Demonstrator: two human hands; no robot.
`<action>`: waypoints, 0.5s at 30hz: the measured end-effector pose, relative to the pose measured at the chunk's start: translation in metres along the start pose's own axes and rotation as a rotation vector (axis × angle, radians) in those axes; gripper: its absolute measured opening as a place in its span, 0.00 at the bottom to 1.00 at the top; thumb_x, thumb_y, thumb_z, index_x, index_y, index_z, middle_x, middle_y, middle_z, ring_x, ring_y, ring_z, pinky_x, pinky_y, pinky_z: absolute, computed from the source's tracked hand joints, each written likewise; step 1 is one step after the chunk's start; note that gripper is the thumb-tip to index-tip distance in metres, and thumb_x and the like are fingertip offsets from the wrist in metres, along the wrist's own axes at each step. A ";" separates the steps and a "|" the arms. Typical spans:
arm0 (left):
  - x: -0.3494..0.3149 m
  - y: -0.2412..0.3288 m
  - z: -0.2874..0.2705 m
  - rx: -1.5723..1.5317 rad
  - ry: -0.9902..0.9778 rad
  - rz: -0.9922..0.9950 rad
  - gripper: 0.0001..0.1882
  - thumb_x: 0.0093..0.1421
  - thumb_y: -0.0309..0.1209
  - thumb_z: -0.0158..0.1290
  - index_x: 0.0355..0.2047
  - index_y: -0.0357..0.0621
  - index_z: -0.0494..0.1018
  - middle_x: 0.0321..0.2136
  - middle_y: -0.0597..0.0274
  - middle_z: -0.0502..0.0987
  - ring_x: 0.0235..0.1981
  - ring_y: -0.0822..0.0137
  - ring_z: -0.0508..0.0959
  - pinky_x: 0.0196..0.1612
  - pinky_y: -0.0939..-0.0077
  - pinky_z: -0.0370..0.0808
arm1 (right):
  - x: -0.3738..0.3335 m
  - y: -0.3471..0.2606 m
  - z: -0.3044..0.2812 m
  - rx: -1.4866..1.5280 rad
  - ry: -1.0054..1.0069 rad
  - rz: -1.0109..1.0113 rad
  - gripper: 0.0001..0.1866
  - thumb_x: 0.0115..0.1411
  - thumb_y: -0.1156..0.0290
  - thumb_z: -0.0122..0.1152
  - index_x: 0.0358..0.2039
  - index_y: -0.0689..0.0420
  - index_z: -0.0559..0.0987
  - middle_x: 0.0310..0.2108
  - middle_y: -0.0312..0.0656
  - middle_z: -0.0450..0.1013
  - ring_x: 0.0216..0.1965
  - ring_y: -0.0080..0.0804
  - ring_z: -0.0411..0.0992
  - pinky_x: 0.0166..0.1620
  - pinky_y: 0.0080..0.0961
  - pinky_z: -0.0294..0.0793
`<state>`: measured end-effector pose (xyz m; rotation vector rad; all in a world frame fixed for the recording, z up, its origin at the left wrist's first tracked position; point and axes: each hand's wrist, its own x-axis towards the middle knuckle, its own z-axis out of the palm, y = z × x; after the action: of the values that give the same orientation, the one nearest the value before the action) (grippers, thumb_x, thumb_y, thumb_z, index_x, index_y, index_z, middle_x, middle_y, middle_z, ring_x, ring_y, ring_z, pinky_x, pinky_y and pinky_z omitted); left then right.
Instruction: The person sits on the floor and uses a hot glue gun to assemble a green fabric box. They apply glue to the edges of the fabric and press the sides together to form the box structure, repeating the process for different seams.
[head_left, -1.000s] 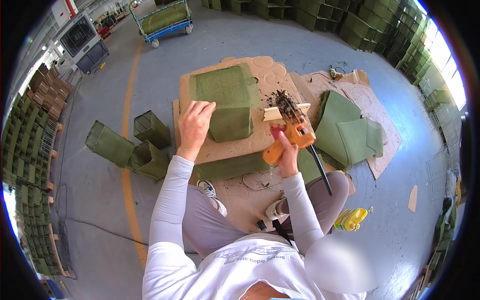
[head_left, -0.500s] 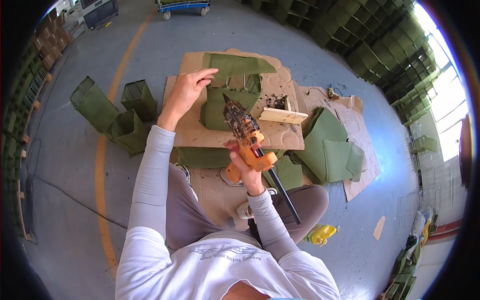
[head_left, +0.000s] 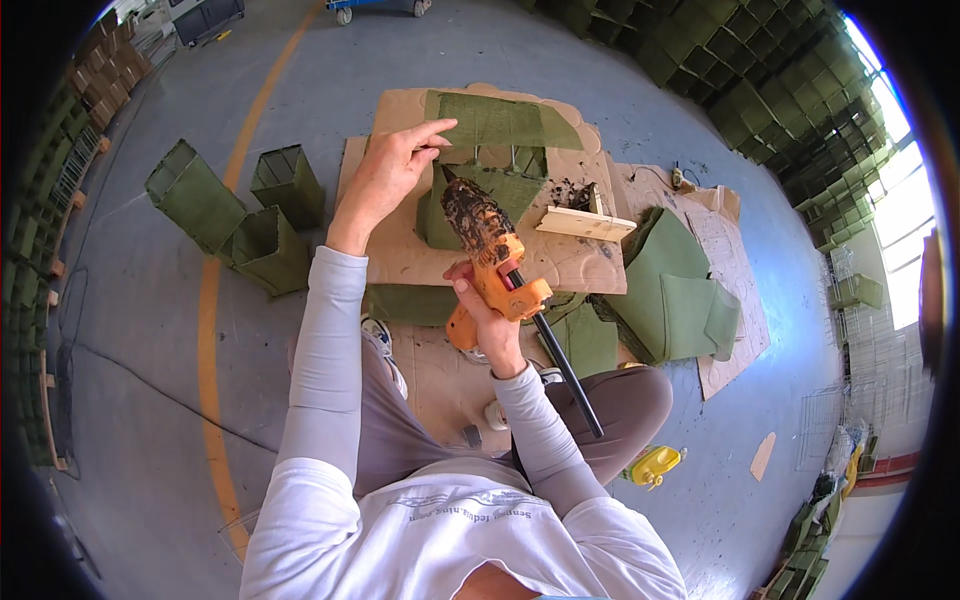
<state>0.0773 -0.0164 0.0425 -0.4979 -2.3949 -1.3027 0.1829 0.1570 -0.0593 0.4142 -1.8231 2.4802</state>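
Note:
My right hand (head_left: 488, 322) grips an orange hot glue gun (head_left: 508, 268). Dark residue coats the gun's front, and a long black glue stick (head_left: 570, 375) sticks out of its rear. The nozzle points away from me, over the near left part of a green felt box (head_left: 515, 185). Thin metal rods show between this box and its raised felt flap (head_left: 505, 120). Beside the flap's left side is my left hand (head_left: 392, 178), fingers stretched out and apart, holding nothing. I cannot tell whether its fingertips touch the felt.
Cardboard (head_left: 390, 268) lies under the work. A wooden jig (head_left: 585, 224) with dark scraps sits to its right, near folded felt sheets (head_left: 670, 290). Finished-looking felt boxes (head_left: 195, 200) stand at left. A yellow container (head_left: 655, 465) is by my right knee.
The view has shifted, so the scene sits further right. Relative to the felt box, the glue gun's nozzle has moved left, closer to my left hand. My left hand stays by the flap.

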 end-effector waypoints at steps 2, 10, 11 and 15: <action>-0.001 0.001 0.001 -0.009 0.006 -0.011 0.22 0.57 0.21 0.49 0.52 0.50 0.71 0.34 0.58 0.81 0.24 0.70 0.72 0.30 0.76 0.69 | 0.002 -0.001 0.003 -0.004 0.002 0.000 0.08 0.58 0.70 0.60 0.36 0.59 0.74 0.34 0.32 0.70 0.37 0.20 0.67 0.43 0.20 0.66; -0.002 0.000 0.005 -0.029 0.017 -0.006 0.19 0.59 0.22 0.48 0.52 0.46 0.70 0.34 0.58 0.80 0.24 0.70 0.72 0.31 0.75 0.70 | 0.003 -0.003 0.007 0.001 0.008 0.022 0.06 0.59 0.71 0.60 0.34 0.58 0.73 0.32 0.30 0.68 0.35 0.18 0.65 0.40 0.17 0.64; -0.002 0.000 0.005 -0.029 0.021 0.001 0.19 0.59 0.22 0.48 0.52 0.46 0.71 0.34 0.58 0.80 0.24 0.70 0.73 0.31 0.75 0.70 | 0.003 -0.002 0.008 0.010 0.011 0.011 0.06 0.59 0.72 0.59 0.34 0.58 0.73 0.32 0.31 0.68 0.35 0.18 0.65 0.40 0.17 0.64; -0.002 -0.002 0.004 -0.026 0.040 0.003 0.20 0.58 0.22 0.50 0.52 0.48 0.71 0.34 0.59 0.81 0.25 0.71 0.74 0.31 0.76 0.70 | 0.002 -0.002 0.010 0.023 0.027 0.016 0.06 0.59 0.72 0.59 0.34 0.58 0.73 0.32 0.31 0.69 0.35 0.18 0.65 0.40 0.17 0.64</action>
<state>0.0772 -0.0142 0.0377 -0.4776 -2.3465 -1.3318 0.1832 0.1483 -0.0544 0.3674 -1.7971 2.5065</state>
